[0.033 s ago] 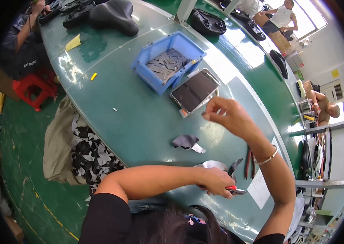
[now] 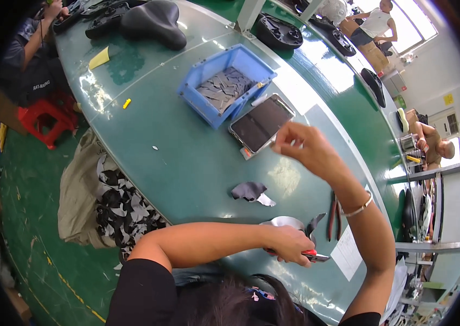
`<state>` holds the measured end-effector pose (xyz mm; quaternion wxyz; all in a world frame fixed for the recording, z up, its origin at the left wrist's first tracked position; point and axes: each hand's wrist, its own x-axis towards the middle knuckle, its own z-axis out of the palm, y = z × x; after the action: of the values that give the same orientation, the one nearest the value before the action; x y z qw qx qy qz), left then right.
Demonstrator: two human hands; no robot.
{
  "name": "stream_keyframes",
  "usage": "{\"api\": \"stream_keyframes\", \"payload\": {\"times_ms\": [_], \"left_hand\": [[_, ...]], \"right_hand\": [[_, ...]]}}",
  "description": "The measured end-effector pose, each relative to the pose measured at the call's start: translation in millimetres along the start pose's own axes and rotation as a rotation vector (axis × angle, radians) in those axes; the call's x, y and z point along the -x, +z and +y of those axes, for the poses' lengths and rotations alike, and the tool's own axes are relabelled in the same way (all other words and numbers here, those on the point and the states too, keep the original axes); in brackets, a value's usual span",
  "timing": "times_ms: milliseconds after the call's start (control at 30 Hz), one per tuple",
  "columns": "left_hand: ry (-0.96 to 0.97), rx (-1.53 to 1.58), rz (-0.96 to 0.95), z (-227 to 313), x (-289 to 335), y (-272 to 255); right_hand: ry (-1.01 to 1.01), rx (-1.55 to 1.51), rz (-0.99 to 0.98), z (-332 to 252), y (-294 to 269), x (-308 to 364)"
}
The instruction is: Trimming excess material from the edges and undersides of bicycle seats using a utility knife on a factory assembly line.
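Left hand [image 2: 290, 244] grips a red-handled tool [image 2: 319, 257], lower centre — looks mid-handling. Right hand [image 2: 307, 151] hovers apart by the smartphone [image 2: 262, 122], can't tell if holding anything; calls for steadiness.

the bin [image 2: 204, 108] is blue, its strips [image 2: 223, 91] grey, the table [image 2: 186, 179] green, the phone screen [image 2: 261, 124] black, the tool [image 2: 310, 252] partly red, the scraps [image 2: 129, 196] mottled black and white.

The head-worn fisheye camera faces downward at close range, covering both hands [image 2: 292, 243] and the green tabletop [image 2: 186, 179].
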<state>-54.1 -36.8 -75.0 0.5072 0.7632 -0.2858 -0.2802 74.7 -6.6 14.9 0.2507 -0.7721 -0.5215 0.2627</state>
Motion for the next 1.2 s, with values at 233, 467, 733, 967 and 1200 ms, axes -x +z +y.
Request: {"api": "stream_keyframes", "payload": {"times_ms": [233, 467, 733, 967, 1200], "left_hand": [[-0.040, 0.085, -0.035, 12, 3, -7], [0.034, -0.014, -0.011, 1, 1, 10], [0.113, -0.108, -0.060, 9, 12, -5], [0.035, 0.219, -0.061, 26, 26, -44], [0.237, 0.899, 0.907, 12, 46, -79]], "right_hand": [[-0.071, -0.138, 0.374, -27, -2, -78], [-0.370, 0.124, -0.344, -19, 31, -33], [-0.268, 0.258, -0.394, 20, 48, 34], [0.241, -0.080, 0.147, 59, -34, 122], [0.178, -0.172, 0.209, 68, 11, 225]]}}
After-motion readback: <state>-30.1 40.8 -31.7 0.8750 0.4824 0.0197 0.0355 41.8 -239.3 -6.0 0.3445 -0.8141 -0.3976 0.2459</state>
